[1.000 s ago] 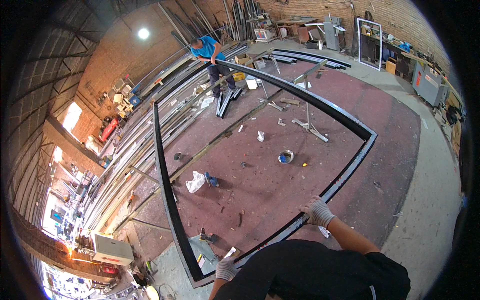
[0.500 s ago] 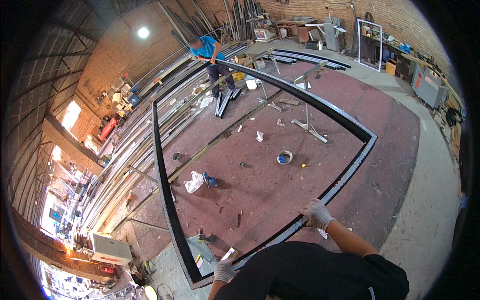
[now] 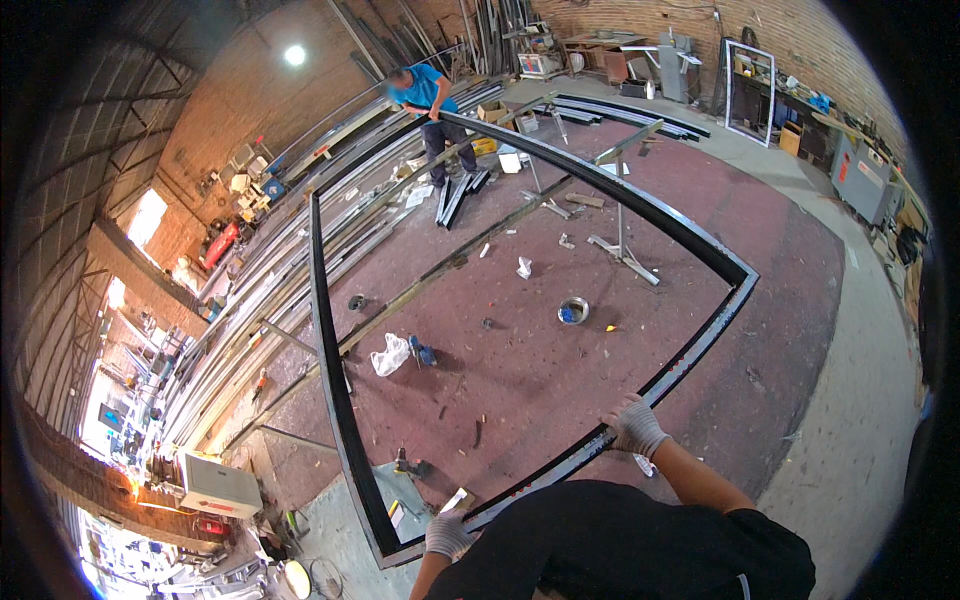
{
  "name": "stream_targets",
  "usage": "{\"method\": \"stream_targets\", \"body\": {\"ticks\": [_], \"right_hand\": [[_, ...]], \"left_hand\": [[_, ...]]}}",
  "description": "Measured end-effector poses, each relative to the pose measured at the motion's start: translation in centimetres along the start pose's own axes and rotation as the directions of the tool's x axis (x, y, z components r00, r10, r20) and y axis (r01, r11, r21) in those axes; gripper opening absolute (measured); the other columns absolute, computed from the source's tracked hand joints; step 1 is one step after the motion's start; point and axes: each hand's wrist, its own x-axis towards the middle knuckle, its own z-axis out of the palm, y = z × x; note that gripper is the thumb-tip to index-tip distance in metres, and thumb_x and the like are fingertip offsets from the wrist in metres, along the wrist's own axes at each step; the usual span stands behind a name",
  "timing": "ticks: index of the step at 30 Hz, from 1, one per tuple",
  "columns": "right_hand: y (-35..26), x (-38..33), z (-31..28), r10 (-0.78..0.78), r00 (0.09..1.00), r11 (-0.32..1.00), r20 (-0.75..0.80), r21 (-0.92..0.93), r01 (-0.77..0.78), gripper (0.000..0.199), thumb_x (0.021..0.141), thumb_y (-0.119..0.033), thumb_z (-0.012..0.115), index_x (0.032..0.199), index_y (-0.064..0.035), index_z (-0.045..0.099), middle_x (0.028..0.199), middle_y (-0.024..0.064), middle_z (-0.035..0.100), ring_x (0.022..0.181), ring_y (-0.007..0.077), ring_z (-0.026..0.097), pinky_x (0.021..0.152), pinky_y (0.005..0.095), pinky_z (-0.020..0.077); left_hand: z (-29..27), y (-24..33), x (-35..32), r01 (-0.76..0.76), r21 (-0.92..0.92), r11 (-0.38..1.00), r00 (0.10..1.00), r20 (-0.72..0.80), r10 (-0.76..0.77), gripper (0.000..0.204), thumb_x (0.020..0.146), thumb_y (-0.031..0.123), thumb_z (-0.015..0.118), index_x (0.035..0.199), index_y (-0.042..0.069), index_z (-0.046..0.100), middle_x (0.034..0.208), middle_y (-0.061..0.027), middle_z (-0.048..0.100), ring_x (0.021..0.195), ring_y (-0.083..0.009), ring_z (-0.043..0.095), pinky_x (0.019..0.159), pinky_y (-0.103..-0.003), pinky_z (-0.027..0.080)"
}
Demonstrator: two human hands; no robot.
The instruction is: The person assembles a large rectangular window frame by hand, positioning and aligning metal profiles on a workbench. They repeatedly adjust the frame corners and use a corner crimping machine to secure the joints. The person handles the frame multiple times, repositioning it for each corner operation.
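A large black metal frame (image 3: 335, 400) is held level above a dark red workshop floor (image 3: 640, 400), its far bar running past a person in a blue shirt (image 3: 425, 95) who grips it at the far end. The left hand (image 3: 447, 533), in a pale work glove, is closed on the near bar close to the frame's near corner; the right hand (image 3: 634, 426), gloved the same way, is closed on that same bar further along to the right. Under the frame the floor is littered: a white plastic bag (image 3: 390, 354), a small round tin (image 3: 573, 311) with something blue inside, scraps of paper and bits of metal. A steel stand (image 3: 622, 225) rises from the floor inside the frame's outline. Long metal bars (image 3: 255, 300) lie stacked along the left side, and a white box (image 3: 218, 487) sits near the lower left. The room has brick walls, a bright lamp (image 3: 294, 55) high up, and a white-edged frame (image 3: 750, 85) leaning at the back, possibly a window, though it is too small to tell. To the right the floor turns to pale concrete (image 3: 860, 400).
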Motion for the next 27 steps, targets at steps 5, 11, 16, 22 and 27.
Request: {"method": "stream_targets", "body": {"ticks": [5, 11, 16, 22, 27], "right_hand": [[-0.5, 0.1, -0.5, 0.064, 0.992, 0.998, 0.107, -0.012, -0.063, 0.067, 0.077, -0.059, 0.081, 0.130, -0.0188, 0.074, 0.118, 0.0064, 0.077, 0.115, 0.0252, 0.070, 0.116, 0.0488, 0.0391], [-0.4, 0.0, -0.9, 0.064, 0.990, 0.998, 0.123, 0.018, -0.066, 0.070, 0.078, -0.058, 0.081, 0.133, -0.0170, 0.072, 0.120, 0.0087, 0.077, 0.115, 0.0248, 0.071, 0.118, 0.0492, 0.0378], [-0.5, 0.3, -0.7, 0.052, 0.994, 0.998, 0.093, -0.032, -0.049, 0.068, 0.078, -0.056, 0.082, 0.133, -0.0182, 0.072, 0.114, 0.0067, 0.078, 0.113, 0.0261, 0.071, 0.116, 0.0481, 0.0392], [-0.2, 0.4, -0.8, 0.055, 0.990, 0.998, 0.131, -0.027, -0.052, 0.067, 0.077, -0.057, 0.081, 0.132, -0.0196, 0.073, 0.116, 0.0069, 0.078, 0.114, 0.0271, 0.071, 0.116, 0.0478, 0.0388], [0.1, 0.5, -0.4, 0.056, 0.989, 0.998, 0.134, -0.018, -0.054, 0.068, 0.077, -0.062, 0.081, 0.130, -0.0206, 0.075, 0.119, 0.0075, 0.078, 0.116, 0.0263, 0.070, 0.118, 0.0484, 0.0373]], "left_hand": [[-0.2, 0.3, -0.2, -0.017, 0.029, 0.999, 0.999, -0.045, 0.019, 0.067, 0.080, 0.061, 0.080, 0.128, 0.015, 0.075, 0.121, -0.0152, 0.076, 0.114, -0.0350, 0.072, 0.098, -0.045, 0.058], [-0.9, 1.1, -0.8, -0.031, -0.077, 0.997, 0.993, -0.113, 0.022, 0.063, 0.080, 0.061, 0.079, 0.120, 0.013, 0.076, 0.113, -0.0168, 0.077, 0.109, -0.0373, 0.072, 0.095, -0.046, 0.059], [-2.0, 1.8, -1.4, -0.089, -0.038, 0.995, 0.982, -0.172, 0.081, 0.060, 0.080, 0.058, 0.081, 0.118, 0.011, 0.076, 0.112, -0.0173, 0.076, 0.106, -0.0386, 0.072, 0.093, -0.046, 0.059], [-1.3, 1.5, -0.7, -0.087, -0.026, 0.996, 0.990, -0.116, 0.083, 0.057, 0.082, 0.056, 0.080, 0.116, 0.011, 0.076, 0.111, -0.0164, 0.076, 0.105, -0.0376, 0.072, 0.091, -0.048, 0.059], [-1.2, 1.2, 0.0, -0.064, -0.025, 0.998, 0.993, -0.103, 0.061, 0.053, 0.083, 0.054, 0.078, 0.118, 0.014, 0.076, 0.112, -0.0153, 0.076, 0.107, -0.0375, 0.072, 0.092, -0.048, 0.059]]}}
